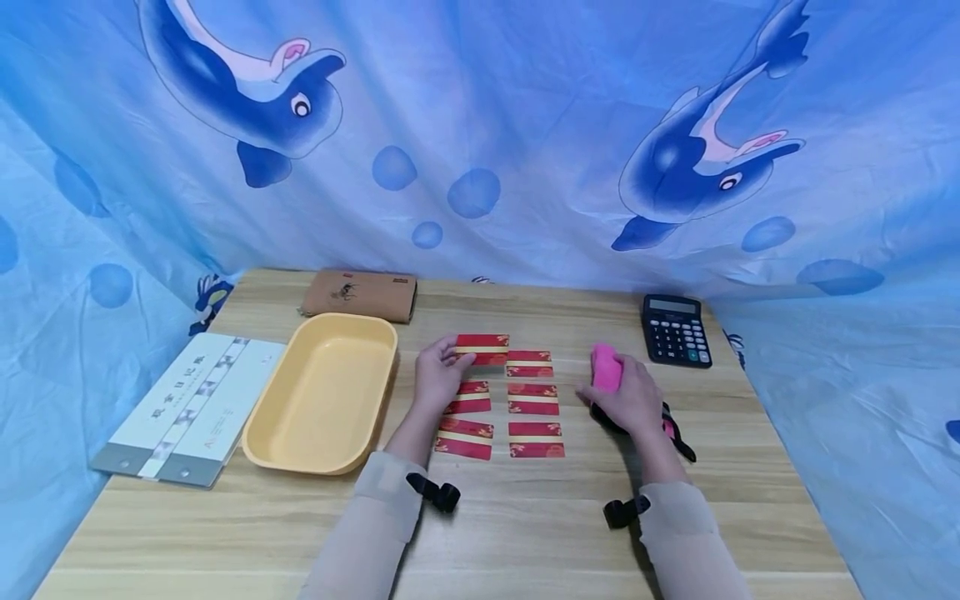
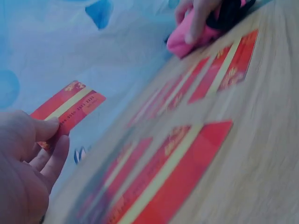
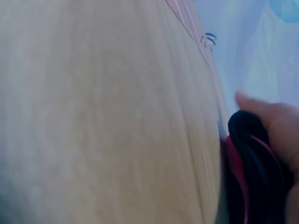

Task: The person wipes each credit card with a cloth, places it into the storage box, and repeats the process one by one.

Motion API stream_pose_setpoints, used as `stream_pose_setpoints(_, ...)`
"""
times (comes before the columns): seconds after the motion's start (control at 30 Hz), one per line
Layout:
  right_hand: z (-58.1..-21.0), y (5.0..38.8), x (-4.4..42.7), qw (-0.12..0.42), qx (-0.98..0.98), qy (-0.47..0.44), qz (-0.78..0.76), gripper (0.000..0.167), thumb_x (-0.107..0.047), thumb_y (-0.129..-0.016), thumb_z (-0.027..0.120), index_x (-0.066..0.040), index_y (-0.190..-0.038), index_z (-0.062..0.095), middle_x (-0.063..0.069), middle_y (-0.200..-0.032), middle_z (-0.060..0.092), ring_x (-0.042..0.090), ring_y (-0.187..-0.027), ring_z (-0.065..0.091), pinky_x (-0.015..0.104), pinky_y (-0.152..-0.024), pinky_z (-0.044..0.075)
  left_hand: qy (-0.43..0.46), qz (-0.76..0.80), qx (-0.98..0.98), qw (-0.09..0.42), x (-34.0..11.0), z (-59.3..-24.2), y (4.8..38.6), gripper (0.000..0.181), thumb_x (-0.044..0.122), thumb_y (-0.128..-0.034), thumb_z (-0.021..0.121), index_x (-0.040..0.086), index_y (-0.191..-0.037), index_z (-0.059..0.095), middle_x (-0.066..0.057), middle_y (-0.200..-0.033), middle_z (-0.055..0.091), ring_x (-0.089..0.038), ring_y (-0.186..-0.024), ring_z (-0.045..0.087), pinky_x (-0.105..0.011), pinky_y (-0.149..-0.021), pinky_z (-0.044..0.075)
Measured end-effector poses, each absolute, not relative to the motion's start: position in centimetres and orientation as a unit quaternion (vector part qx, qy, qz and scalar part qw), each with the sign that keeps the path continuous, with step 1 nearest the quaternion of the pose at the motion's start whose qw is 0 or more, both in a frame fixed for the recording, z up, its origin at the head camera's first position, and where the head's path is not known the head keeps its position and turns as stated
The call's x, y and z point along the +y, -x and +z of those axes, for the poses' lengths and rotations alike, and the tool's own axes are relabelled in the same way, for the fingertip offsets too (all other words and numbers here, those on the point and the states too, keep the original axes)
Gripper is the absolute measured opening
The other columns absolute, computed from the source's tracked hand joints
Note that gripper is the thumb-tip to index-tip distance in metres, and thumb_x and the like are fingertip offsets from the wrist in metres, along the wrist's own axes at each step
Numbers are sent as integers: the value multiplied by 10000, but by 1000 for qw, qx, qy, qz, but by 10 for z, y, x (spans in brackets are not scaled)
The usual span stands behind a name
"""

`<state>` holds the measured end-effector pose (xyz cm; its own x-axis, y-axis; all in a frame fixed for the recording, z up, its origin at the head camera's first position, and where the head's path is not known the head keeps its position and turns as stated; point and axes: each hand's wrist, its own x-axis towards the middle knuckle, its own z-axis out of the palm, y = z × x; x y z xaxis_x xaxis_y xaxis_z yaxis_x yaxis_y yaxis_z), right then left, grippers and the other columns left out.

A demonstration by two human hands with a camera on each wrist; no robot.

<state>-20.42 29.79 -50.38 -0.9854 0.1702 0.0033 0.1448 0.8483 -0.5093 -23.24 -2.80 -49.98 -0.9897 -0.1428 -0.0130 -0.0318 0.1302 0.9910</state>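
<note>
My left hand pinches a red bank card with a pale gold stripe between thumb and fingers. Raised digits show on the card in the left wrist view, where it is held off the table. Below and beside that hand lie several matching red cards in two columns. To their right, my right hand grips a soft pink and black item, folded and fabric-like, its exact kind unclear. In the right wrist view, the thumb lies against its black folded part.
A yellow plastic tray stands left of the cards. Farther left is a white and grey ledger book. A brown wallet lies at the back, a black calculator at the back right. A blue dolphin-print curtain surrounds the wooden table.
</note>
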Motion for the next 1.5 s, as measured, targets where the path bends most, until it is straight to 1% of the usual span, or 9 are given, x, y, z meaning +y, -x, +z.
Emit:
stream_pose_setpoints(0.17, -504, 204, 298, 53, -963, 77, 253, 815, -339, -878, 745, -24, -1522, 358, 299, -1420, 491, 482, -1231, 503, 652, -1012, 401, -67, -712, -699, 7, -24, -485, 223, 340, 63, -909, 758, 23, -1241, 693, -202, -1151, 716, -202, -945, 728, -318, -812, 623)
stream_pose_setpoints(0.33, -504, 202, 299, 90, -955, 71, 272, 671, -211, -888, 683, -38, -1493, 450, 288, -1377, 555, 481, -1187, 550, 643, -970, 452, -70, -742, -666, -15, -24, -475, 214, 271, 39, -919, 740, 28, -1188, 707, -226, -1143, 711, -152, -844, 729, -445, -865, 615)
stream_pose_setpoints(0.4, -505, 201, 300, 102, -952, 69, 281, 636, -233, -904, 685, -36, -1473, 482, 283, -1359, 573, 475, -1169, 564, 635, -955, 466, -73, -746, -662, -17, -25, -473, 211, 255, 33, -911, 748, 20, -1162, 707, -200, -1098, 725, -153, -835, 729, -489, -891, 599)
stream_pose_setpoints(0.5, -506, 201, 302, 106, -948, 77, 291, 624, -373, -945, 670, -37, -1447, 514, 273, -1352, 581, 457, -1165, 569, 610, -949, 478, -78, -746, -661, -20, -25, -470, 206, 258, 35, -895, 766, 11, -1143, 702, -167, -1054, 730, -161, -823, 730, -464, -872, 610)
stream_pose_setpoints(0.63, -502, 203, 303, 72, -947, 122, 288, 713, -499, -954, 627, -35, -1466, 448, 298, -1322, 576, 457, -1128, 571, 581, -906, 488, -72, -756, -650, -27, -25, -471, 202, 271, 14, -897, 755, -4, -1158, 685, -188, -1066, 719, -167, -801, 735, -470, -861, 612)
stream_pose_setpoints(0.73, -498, 204, 301, 58, -953, 128, 268, 706, -438, -954, 638, -31, -1485, 411, 322, -1287, 584, 472, -1091, 578, 584, -876, 490, -65, -767, -638, -28, -25, -473, 201, 297, -6, -901, 742, -27, -1190, 674, -223, -1094, 709, -164, -796, 736, -511, -878, 594)
stream_pose_setpoints(0.97, -494, 205, 299, 129, -957, 71, 251, 500, -235, -909, 705, -50, -1362, 602, 283, -1170, 668, 431, -989, 629, 552, -815, 510, -72, -772, -631, -20, -26, -472, 199, 348, 4, -900, 749, -37, -1236, 671, -267, -1150, 688, -139, -837, 724, -433, -861, 613)
stream_pose_setpoints(1.27, -474, 196, 288, 184, -924, 38, 332, 479, -203, -914, 722, -16, -1345, 625, 226, -1200, 682, 365, -1005, 626, 509, -869, 525, -75, -779, -622, -9, -27, -469, 197, 316, 22, -948, 696, -74, -1246, 657, -244, -1121, 690, -142, -858, 710, -449, -881, 603)
stream_pose_setpoints(1.5, -443, 184, 261, 224, -898, -27, 377, 406, -101, -865, 727, -30, -1259, 664, 164, -1113, 693, 278, -850, 606, 363, -675, 498, -50, -799, -599, -16, -25, -461, 194, 291, 7, -1007, 591, -116, -1269, 622, -345, -1196, 632, -176, -877, 720, -518, -928, 563)
